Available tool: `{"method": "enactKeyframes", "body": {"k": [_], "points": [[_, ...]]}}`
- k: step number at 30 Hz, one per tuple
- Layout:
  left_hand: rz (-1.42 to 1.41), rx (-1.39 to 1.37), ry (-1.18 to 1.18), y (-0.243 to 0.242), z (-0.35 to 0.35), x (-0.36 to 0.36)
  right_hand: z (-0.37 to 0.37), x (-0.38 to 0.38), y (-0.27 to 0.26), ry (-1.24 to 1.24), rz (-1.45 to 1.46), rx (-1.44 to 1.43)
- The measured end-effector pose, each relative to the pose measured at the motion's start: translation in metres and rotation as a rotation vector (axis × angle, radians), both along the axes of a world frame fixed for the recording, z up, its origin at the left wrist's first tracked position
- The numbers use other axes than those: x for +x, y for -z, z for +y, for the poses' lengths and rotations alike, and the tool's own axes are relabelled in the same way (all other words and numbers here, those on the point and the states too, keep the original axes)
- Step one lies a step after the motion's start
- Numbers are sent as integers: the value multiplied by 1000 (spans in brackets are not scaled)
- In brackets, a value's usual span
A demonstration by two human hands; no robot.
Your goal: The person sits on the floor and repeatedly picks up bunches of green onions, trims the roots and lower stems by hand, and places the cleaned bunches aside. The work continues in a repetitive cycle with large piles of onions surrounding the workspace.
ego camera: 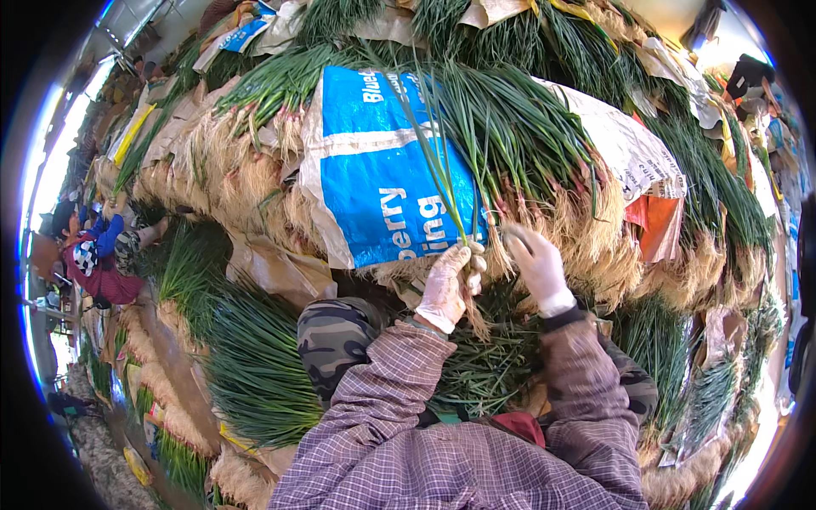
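My left hand [450, 284], in a pale soiled glove, is shut on a few green onions [446, 185]. Their long leaves rise over a blue and white woven plastic sack [376, 172], and their pale roots hang below the fist. My right hand [534, 264], gloved too, is slightly blurred beside the roots of a heap of green onions [523, 140] lying on the sack. Its fingers are extended, and nothing shows in its grasp. Loose cut leaves [491, 370] lie below my hands, between my camouflage-clad knees.
More green onions [261, 363] fan out on the left. A long bank of fibrous roots [210, 159] runs along the pile. An orange sack piece [656, 223] hangs at the right. Another person [105, 255] sits at far left, near stalks and sacking.
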State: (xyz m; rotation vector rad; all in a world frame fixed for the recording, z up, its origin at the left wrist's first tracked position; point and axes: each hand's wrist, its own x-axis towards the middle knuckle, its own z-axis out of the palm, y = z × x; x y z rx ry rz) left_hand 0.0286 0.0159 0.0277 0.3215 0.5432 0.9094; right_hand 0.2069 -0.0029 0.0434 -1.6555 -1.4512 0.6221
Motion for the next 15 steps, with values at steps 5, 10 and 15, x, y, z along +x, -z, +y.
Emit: {"method": "enactKeyframes", "body": {"k": [5,10,15], "points": [[-28,19,105,4,9,-4,41,-7,18,101,-407,-257],[173,-39,-80,22,7,9,-26,-31,-16,-60,-415,73],[-63,-81,17,26,2,6,-17,-16,-5,91,39,-233]]}}
